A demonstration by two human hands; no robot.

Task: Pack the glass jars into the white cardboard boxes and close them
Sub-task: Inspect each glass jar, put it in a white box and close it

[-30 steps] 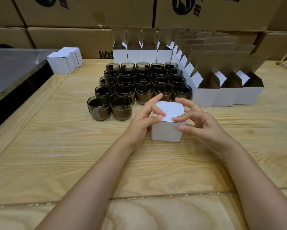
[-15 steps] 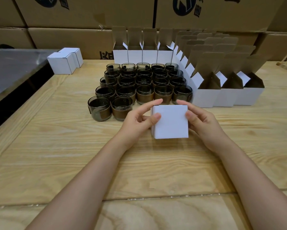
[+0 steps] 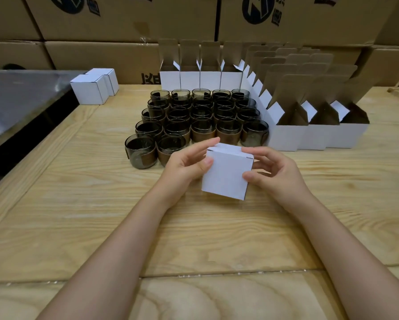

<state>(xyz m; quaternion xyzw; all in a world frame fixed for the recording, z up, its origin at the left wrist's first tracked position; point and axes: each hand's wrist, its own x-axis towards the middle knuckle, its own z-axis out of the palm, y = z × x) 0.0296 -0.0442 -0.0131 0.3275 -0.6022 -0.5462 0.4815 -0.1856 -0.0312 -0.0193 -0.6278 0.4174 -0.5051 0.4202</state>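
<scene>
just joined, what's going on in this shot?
A person is packing jars by hand. The left hand and right hand grip a closed white cardboard box, tilted, low over the wooden table. Behind it stands a block of dark glass jars, not yet packed. Open white boxes with flaps up line the back and right. Two finished closed boxes sit at the far left.

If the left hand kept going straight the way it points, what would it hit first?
The left hand grips the closed white box. Beyond it, the fingers point at the front glass jars, probably met next; depth is unclear, so it might pass above them.
</scene>
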